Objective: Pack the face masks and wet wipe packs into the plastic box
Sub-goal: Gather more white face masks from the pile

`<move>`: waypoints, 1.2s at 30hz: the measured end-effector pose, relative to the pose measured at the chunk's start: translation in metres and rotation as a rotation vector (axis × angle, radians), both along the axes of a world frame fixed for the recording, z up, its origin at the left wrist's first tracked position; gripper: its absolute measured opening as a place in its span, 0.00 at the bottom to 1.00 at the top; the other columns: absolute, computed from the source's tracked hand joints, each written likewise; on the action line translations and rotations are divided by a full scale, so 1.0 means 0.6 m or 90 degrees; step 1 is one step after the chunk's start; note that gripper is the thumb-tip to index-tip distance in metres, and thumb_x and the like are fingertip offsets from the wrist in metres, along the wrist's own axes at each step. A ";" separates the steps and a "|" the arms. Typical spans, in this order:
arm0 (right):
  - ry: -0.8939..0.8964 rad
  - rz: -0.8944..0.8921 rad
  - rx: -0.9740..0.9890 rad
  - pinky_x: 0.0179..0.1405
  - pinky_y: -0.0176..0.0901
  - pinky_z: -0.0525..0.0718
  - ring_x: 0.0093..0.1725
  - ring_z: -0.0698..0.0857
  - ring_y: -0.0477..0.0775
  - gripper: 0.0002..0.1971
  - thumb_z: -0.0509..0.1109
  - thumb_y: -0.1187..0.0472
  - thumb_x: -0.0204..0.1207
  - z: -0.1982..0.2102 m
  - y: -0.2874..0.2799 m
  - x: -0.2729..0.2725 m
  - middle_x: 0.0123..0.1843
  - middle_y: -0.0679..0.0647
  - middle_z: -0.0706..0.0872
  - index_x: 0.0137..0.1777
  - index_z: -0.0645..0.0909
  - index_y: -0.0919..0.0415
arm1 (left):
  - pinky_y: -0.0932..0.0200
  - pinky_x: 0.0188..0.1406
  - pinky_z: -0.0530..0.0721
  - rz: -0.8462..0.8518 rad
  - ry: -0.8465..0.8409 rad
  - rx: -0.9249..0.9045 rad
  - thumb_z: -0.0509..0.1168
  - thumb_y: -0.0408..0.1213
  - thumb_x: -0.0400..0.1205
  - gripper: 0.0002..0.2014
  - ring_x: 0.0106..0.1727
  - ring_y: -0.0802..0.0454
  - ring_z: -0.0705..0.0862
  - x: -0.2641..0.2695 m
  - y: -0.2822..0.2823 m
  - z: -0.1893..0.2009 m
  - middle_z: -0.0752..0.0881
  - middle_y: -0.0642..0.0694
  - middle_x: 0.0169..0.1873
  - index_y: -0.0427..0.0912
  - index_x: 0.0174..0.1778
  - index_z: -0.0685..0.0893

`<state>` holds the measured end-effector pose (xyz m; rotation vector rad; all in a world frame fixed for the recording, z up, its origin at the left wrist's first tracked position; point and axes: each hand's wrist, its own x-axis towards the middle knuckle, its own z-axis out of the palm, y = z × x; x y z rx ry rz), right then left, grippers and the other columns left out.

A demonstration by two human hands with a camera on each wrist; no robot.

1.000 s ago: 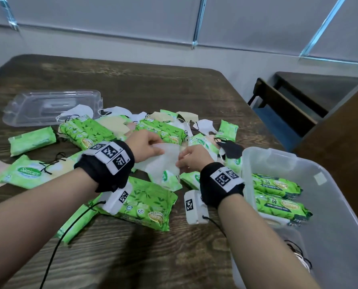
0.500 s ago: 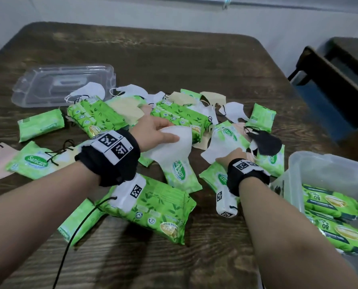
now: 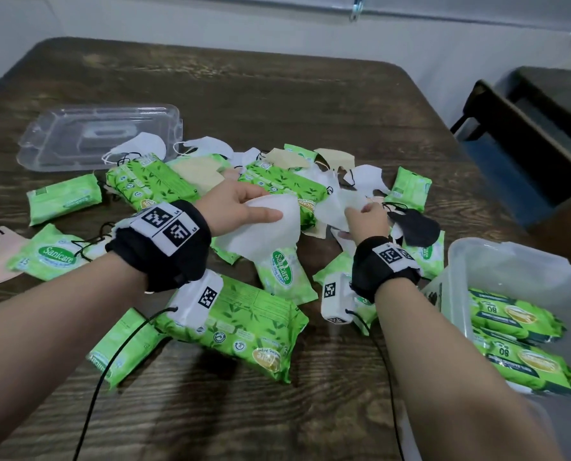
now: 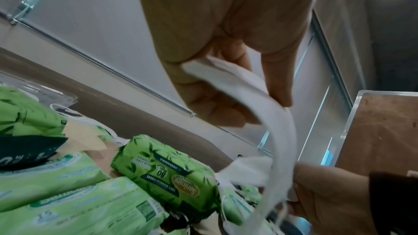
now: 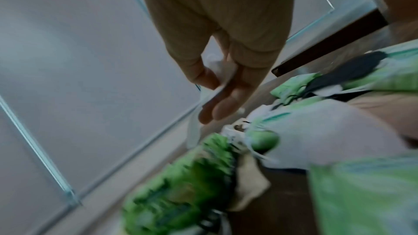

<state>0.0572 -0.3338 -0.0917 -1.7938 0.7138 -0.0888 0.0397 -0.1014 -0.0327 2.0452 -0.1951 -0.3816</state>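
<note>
**Gathering white masks before the trip to the box**

Working left to right: at the upper left of the head view the clear lid (image 3: 97, 138) is lying on the worktop (image 3: 277, 94), out of my way. My left hand (image 3: 235, 207) is gripping a white face mask (image 3: 267, 232) at the centre of the frame, thumb on top and fingers curled beneath, as the left wrist view confirms. I am judging it best to keep this mask flat so the next one can stack against it.

Just to the right, my right hand (image 3: 365, 217) is pinching a second white mask (image 3: 339, 207) out of the pile; the right wrist view is blurred, but white fabric is showing between thumb and fingers. I should be lifting it slowly, since ear loops from the black mask (image 3: 413, 226) beside it could snag.

At the lower right, the plastic box (image 3: 510, 261) is holding two large wet wipe packs (image 3: 513, 319); many packs and masks are lying unpacked on the worktop.
</note>
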 end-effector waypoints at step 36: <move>-0.088 0.370 0.213 0.22 0.34 0.75 0.27 0.74 0.49 0.13 0.63 0.68 0.80 0.166 0.081 -0.206 0.31 0.54 0.74 0.33 0.71 0.60 | 0.59 0.37 0.75 -0.118 -0.110 0.262 0.74 0.43 0.74 0.10 0.34 0.53 0.78 -0.138 0.022 0.138 0.82 0.50 0.30 0.49 0.31 0.81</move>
